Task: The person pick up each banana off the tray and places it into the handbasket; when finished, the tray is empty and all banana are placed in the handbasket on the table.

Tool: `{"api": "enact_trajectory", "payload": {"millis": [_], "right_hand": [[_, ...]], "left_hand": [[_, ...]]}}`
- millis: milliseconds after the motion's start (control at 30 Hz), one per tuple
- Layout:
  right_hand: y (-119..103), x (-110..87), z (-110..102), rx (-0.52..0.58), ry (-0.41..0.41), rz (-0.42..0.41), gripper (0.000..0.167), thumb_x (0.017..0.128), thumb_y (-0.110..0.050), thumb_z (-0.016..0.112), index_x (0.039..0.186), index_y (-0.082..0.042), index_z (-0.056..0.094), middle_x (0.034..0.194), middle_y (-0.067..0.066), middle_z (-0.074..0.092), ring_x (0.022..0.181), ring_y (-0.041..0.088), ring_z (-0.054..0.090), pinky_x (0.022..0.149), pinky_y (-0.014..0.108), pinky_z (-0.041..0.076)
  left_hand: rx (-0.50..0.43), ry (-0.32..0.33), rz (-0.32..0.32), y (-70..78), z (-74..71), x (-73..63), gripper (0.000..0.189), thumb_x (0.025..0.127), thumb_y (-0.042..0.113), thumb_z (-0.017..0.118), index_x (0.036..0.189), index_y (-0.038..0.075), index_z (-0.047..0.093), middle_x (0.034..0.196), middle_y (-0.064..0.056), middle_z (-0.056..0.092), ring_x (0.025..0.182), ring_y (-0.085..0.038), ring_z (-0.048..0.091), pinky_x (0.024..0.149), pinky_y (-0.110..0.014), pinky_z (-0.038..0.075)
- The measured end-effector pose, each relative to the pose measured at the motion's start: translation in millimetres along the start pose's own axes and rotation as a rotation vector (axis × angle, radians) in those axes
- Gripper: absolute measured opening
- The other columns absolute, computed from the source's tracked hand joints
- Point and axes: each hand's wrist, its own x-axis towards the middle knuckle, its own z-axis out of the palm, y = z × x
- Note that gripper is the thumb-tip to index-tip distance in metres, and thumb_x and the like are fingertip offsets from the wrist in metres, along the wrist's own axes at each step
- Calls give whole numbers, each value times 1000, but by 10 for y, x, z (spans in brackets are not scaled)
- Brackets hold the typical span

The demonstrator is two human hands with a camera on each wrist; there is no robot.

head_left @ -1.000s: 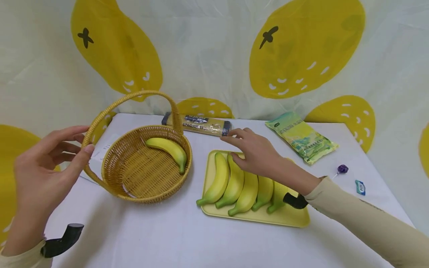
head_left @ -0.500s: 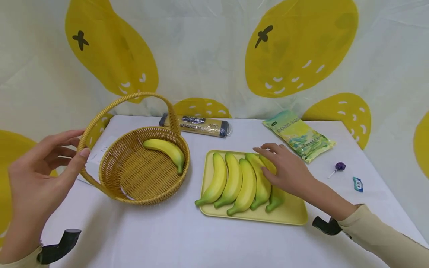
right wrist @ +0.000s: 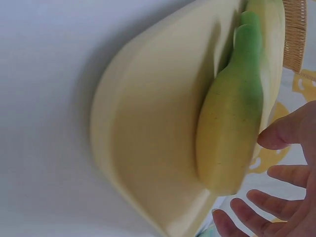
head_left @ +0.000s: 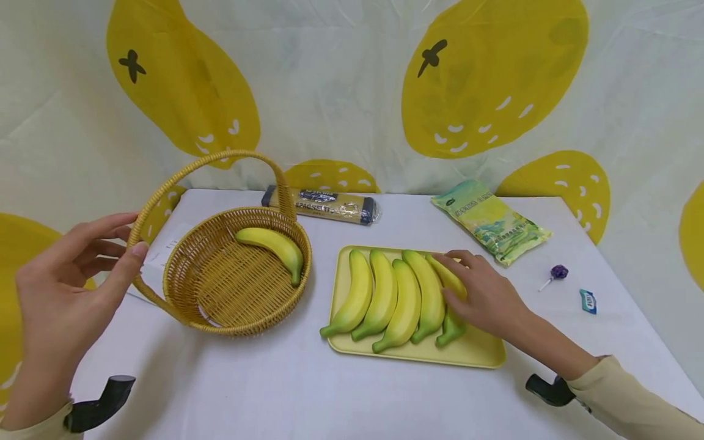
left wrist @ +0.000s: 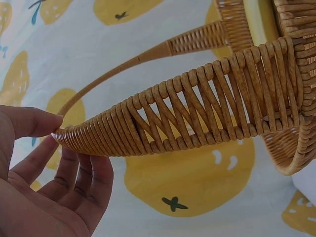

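My left hand (head_left: pixel 74 281) pinches the handle of a round wicker basket (head_left: pixel 181 305) between thumb and fingers; the left wrist view shows the woven handle (left wrist: pixel 197 106) tapering to the fingertips. Inside the basket lies one banana (head_left: pixel 273 246), against its far right side. Several bananas rest side by side on a yellow tray (head_left: pixel 484 351). Over the rightmost banana (head_left: pixel 451 327) is my right hand (head_left: pixel 484 293), partly covering it. From the right wrist, its thumb is right at the edge of that banana (right wrist: pixel 229 128), with the other fingers spread apart beyond its end.
Behind the basket lies a pack of spaghetti (head_left: pixel 330 206). A green and yellow packet (head_left: pixel 492 223) is at the back right, with a purple lollipop (head_left: pixel 558 272) and a small blue-white wrapped sweet (head_left: pixel 588 301) nearer. A white box (head_left: pixel 156 260) sits partly hidden behind the basket.
My right hand has moved right across the tray from above the left bananas and come down at the rightmost one. My left hand keeps its hold on the basket handle.
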Motion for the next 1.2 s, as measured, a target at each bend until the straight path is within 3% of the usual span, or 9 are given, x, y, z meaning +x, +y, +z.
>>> {"api": "enact_trajectory", "payload": {"millis": [300, 533, 1000, 1200], "right_hand": [[50, -34, 84, 17, -25, 42, 63, 93, -16, 74, 152, -10, 56, 140, 20, 56, 122, 42, 57, 72, 60, 61], [69, -7, 110, 2, -33, 25, 64, 91, -16, 74, 152, -9, 56, 139, 21, 55, 120, 42, 57, 74, 59, 61], [198, -27, 154, -20, -36, 26, 63, 86, -6, 76, 147, -9, 59, 139, 22, 55, 120, 43, 57, 59, 53, 61], [268, -56, 147, -27, -40, 46, 65, 88, -7, 75, 150, -11, 56, 139, 22, 55, 119, 44, 57, 58, 53, 60]], "left_hand": [[4, -7, -2, -8, -10, -7, 42, 87, -13, 75, 129, -6, 73, 118, -21, 72, 84, -15, 65, 81, -13, 55], [6, -10, 0, -13, -6, -11, 43, 88, -12, 75, 130, -4, 73, 116, -16, 73, 84, -15, 65, 81, -13, 55], [3, 5, 18, -43, -15, -58, 44, 88, -13, 75, 131, -4, 72, 113, -10, 73, 83, -14, 65, 82, -11, 54], [-32, 2, -6, -69, 22, -53, 46, 88, -15, 75, 132, -5, 71, 112, -8, 72, 84, -15, 66, 82, -12, 54]]}}
